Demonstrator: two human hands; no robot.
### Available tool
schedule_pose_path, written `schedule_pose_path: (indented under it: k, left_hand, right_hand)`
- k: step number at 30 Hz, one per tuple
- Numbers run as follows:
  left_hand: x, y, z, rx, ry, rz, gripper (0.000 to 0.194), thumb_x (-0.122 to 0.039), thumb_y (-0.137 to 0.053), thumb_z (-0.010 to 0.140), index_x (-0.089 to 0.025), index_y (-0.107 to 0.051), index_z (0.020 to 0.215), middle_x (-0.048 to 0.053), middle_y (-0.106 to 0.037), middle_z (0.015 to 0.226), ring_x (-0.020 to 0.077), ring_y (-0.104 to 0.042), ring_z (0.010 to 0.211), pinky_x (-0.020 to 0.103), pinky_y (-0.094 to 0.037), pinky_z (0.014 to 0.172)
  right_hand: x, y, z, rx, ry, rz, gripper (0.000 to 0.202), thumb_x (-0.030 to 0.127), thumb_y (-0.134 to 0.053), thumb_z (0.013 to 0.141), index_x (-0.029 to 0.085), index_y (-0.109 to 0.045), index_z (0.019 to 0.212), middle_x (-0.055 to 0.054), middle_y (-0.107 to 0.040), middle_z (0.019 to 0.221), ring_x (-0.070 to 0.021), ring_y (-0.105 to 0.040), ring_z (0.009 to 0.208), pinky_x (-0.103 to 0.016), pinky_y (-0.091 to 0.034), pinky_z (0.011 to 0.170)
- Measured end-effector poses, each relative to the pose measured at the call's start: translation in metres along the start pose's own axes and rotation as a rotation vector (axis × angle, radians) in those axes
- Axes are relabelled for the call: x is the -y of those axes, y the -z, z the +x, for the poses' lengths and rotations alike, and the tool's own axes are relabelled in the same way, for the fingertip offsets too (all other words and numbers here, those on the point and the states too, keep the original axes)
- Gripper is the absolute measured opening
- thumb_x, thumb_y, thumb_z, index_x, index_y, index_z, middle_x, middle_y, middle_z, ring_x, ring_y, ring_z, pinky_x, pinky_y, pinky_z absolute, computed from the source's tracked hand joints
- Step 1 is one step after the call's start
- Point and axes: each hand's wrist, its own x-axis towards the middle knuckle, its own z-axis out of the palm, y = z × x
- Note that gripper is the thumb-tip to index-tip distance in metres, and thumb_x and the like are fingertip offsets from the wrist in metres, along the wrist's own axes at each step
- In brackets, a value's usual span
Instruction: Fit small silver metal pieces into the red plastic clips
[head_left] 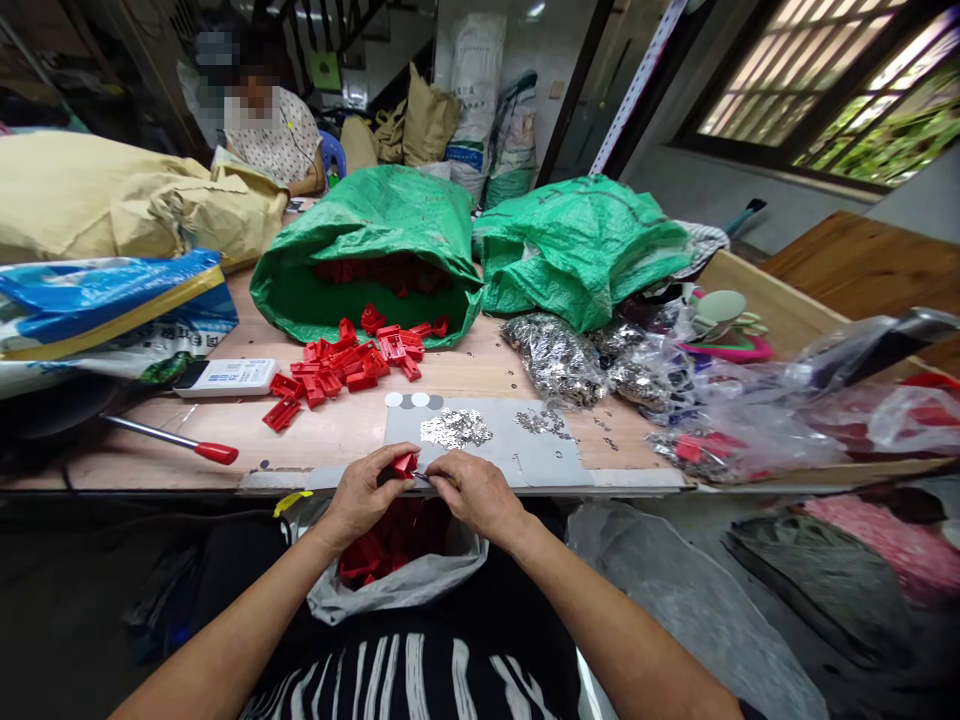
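1. At the near edge of the table, works close in, above an open white bag in the lap, part-filled with red plastic parts.
2. Farther in on the table, includes a loose heap of red parts before the mouth of a green bag, plus a silvery pile of flat metal bits on a grey sheet.
3. With the left hand, grips narrowly, pinching a red piece between thumb and curled fingers.
4. With the right hand, pinches tightly too, gripping a slim metallic item with thumb and fingertips; points it leftward at the red piece, touching or just beside; cannot tell which.
5. For the held red piece, looks bright and boxy, partly covered by fingers, level with the table edge.
6. For the metallic item, looks thin and dark, too small to identify.
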Motion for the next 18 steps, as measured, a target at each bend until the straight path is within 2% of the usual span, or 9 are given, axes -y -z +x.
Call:
schedule_pose_path:
  k: [8, 14, 18]
  left_hand:
    - [-0.001, 0.002, 0.001, 0.025, 0.084, -0.129, 0.039, -0.024, -0.067, 0.076, -0.022, -0.063, 0.115, 0.005, -0.068, 0.113, 0.0216, -0.062, 0.105, 0.036, -0.044, 0.096]
    - [-0.012, 0.002, -0.004, 0.079, 0.18, -0.593, 0.044, -0.025, -0.072, 0.073, -0.02, -0.059, 0.115, 0.003, -0.07, 0.098, 0.0167, -0.064, 0.088, 0.028, -0.051, 0.081]
    - [-0.026, 0.001, -0.01, 0.045, 0.217, -0.79, 0.042, -0.02, -0.076, 0.068, -0.019, -0.061, 0.107, 0.002, -0.071, 0.095, 0.0152, -0.065, 0.084, 0.026, -0.052, 0.078]
  right_hand:
    - [-0.002, -0.002, -0.001, -0.02, 0.007, 0.072, 0.014, 0.022, -0.056, 0.088, 0.024, -0.063, 0.1, -0.003, -0.063, 0.095, -0.0157, -0.059, 0.088, -0.026, -0.042, 0.076]
    - [-0.001, -0.004, -0.001, -0.109, 0.019, 0.296, 0.01, 0.022, -0.063, 0.082, 0.021, -0.057, 0.091, 0.0, -0.059, 0.086, -0.014, -0.053, 0.08, -0.025, -0.039, 0.073]
    - [0.002, -0.003, 0.0, -0.048, -0.066, 0.582, 0.017, 0.03, -0.065, 0.08, 0.02, -0.051, 0.082, 0.004, -0.053, 0.075, -0.0106, -0.046, 0.067, -0.022, -0.036, 0.063]
